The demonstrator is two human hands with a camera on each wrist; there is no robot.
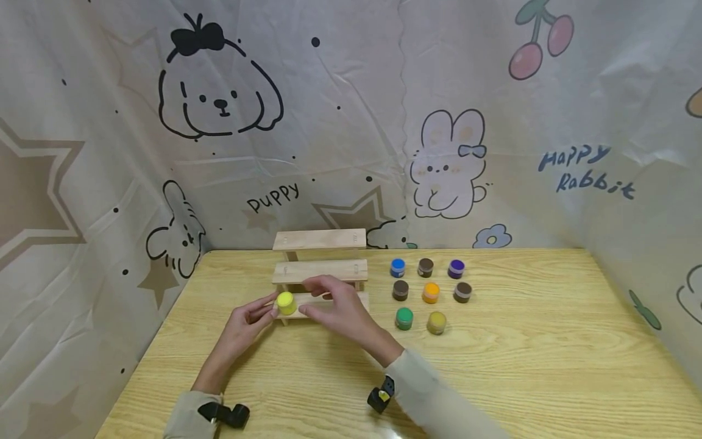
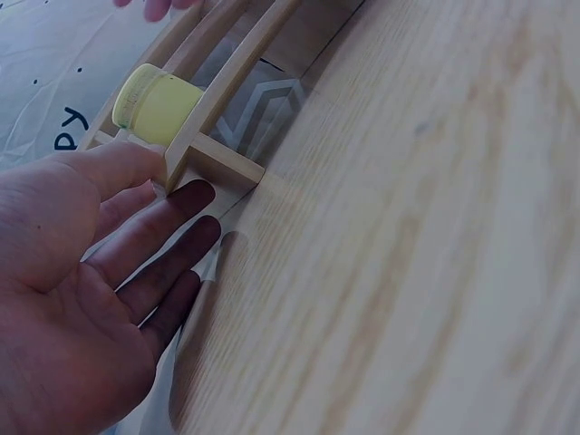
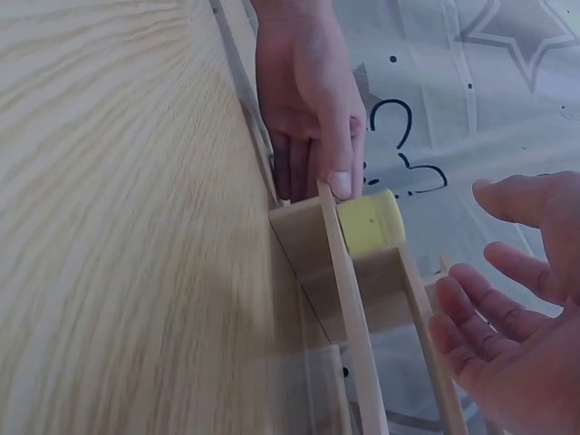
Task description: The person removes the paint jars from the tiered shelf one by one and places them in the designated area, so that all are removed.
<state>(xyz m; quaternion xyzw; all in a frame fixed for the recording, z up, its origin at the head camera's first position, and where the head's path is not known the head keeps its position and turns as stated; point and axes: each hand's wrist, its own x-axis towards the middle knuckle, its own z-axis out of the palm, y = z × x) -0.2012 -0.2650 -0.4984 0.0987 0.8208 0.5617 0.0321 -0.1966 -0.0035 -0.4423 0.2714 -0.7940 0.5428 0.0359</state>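
Observation:
A small paint jar with a yellow lid (image 1: 286,303) stands upright at the left end of the lowest step of a three-tier wooden display rack (image 1: 320,238). At that end my left hand (image 1: 244,326) holds the step, its thumb on the plank beside the jar (image 2: 161,101) and its other fingers (image 2: 154,263) below. My right hand (image 1: 345,308) hovers over the same step, just right of the jar. Its fingers are spread and relaxed, apart from the jar (image 3: 370,223), with nothing in them.
Several paint jars stand in rows right of the rack, among them a blue jar (image 1: 397,267), an orange jar (image 1: 431,292), a green jar (image 1: 404,318) and a dull yellow jar (image 1: 437,322). A printed cloth (image 1: 351,122) hangs behind the wooden table (image 1: 526,366).

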